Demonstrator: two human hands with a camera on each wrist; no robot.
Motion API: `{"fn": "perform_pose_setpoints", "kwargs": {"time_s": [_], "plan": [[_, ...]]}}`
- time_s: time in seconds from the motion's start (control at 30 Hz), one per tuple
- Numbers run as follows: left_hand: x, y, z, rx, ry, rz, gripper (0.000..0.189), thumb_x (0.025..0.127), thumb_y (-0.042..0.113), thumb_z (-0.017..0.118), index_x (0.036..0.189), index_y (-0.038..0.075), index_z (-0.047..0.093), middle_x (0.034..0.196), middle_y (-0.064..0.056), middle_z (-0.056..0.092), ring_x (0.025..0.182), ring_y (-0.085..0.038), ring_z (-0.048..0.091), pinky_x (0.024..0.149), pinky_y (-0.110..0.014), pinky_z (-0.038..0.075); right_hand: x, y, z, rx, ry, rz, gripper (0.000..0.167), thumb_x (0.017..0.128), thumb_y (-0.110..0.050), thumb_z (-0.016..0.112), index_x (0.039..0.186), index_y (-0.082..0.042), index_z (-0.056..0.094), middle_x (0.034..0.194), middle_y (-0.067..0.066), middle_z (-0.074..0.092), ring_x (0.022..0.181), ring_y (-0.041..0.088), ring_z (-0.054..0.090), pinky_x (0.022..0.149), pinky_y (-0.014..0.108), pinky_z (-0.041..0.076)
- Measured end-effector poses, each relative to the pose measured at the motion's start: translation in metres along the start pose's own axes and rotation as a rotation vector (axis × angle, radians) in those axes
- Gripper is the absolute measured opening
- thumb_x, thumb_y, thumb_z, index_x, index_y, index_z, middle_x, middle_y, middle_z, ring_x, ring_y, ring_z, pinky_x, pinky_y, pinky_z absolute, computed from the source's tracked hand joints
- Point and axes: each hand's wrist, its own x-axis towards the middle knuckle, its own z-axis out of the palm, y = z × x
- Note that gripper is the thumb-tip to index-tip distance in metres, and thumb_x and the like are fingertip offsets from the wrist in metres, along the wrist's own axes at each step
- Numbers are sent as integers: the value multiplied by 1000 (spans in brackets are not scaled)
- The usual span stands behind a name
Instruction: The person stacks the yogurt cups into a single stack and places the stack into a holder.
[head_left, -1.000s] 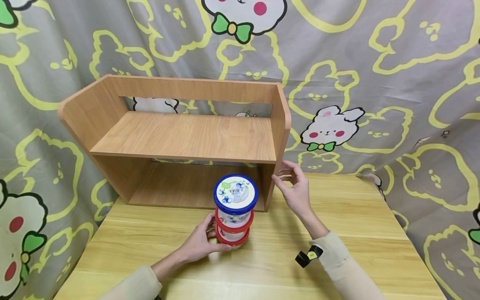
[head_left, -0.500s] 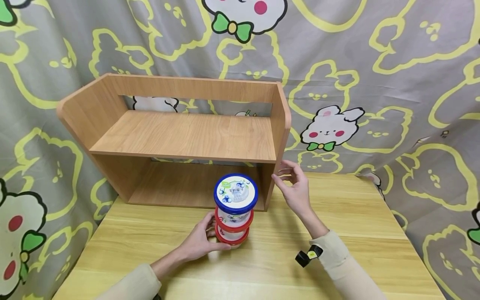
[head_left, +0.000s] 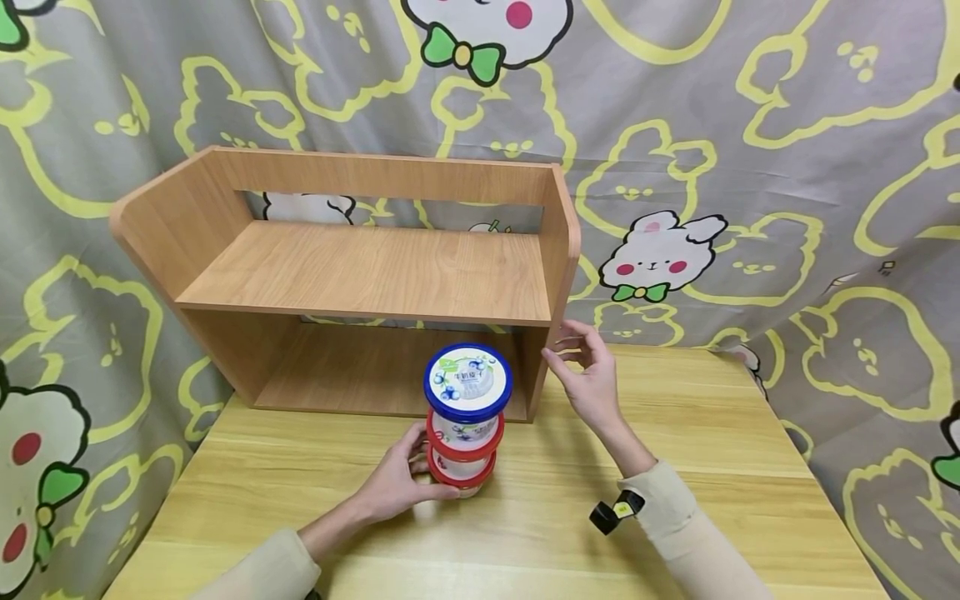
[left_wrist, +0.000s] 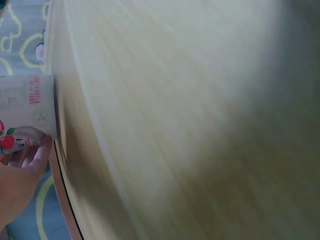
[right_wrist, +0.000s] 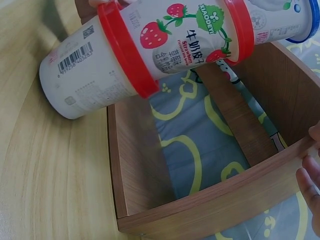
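Observation:
A stack of three tubs stands in front of the shelf in the head view: a blue-lidded blueberry tub point(head_left: 468, 382) on top of two red-lidded tubs. My left hand point(head_left: 393, 479) grips the lowest red-lidded tub point(right_wrist: 82, 67) low on its side, thumb at the front and fingers round the left. Strawberries are printed on the middle tub point(right_wrist: 182, 35). My right hand point(head_left: 588, 375) touches the right side panel of the wooden shelf point(head_left: 375, 267), its thumb at the front edge and its relaxed fingers along the outer face. In the left wrist view the fingers point(left_wrist: 37, 157) lie under the strawberry print.
The two-tier shelf stands at the back of the wooden table point(head_left: 712, 467). Behind it and along both sides hangs a grey curtain point(head_left: 675, 100) with yellow bear outlines. A black wrist camera point(head_left: 618, 511) sits at the right sleeve.
The top of the tub stack has shifted slightly away from me and to the left. Both hands stay almost where they were.

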Motion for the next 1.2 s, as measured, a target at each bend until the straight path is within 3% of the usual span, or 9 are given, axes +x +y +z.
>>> {"fn": "perform_pose_setpoints", "kwargs": {"time_s": [0.3, 0.63, 0.87, 1.2], "plan": [[1, 12, -4, 4, 23, 22, 92, 80, 22, 94, 154, 16, 39, 149, -14, 58, 134, -35, 60, 102, -26, 59, 0, 0, 0, 8, 7, -1, 45, 87, 14, 74, 130, 10, 60, 106, 3, 65, 91, 1, 67, 78, 14, 58], [0, 26, -10, 62, 37, 12, 91, 80, 26, 94, 153, 18, 40, 150, -12, 58, 135, -35, 59, 105, -38, 61, 1, -3, 0, 11, -3, -4, 47, 86, 16, 74, 130, 11, 59, 107, -11, 63, 90, 0, 67, 77, 14, 58], [-1, 40, -15, 74, 41, 6, 88, 80, 26, 94, 151, 21, 42, 147, -9, 58, 133, -32, 60, 102, -29, 61, 1, -3, 0, 7, -5, -2, 47, 86, 16, 74, 130, 11, 59, 107, -11, 63, 90, 0, 66, 77, 13, 57], [-3, 65, -26, 105, 38, 101, 85, 81, 24, 94, 150, 22, 44, 144, -8, 61, 131, -33, 61, 97, -24, 60, 1, -1, 0, 0, -6, 0, 47, 86, 16, 75, 130, 11, 60, 107, -11, 63, 90, 0, 67, 76, 13, 58]]}}
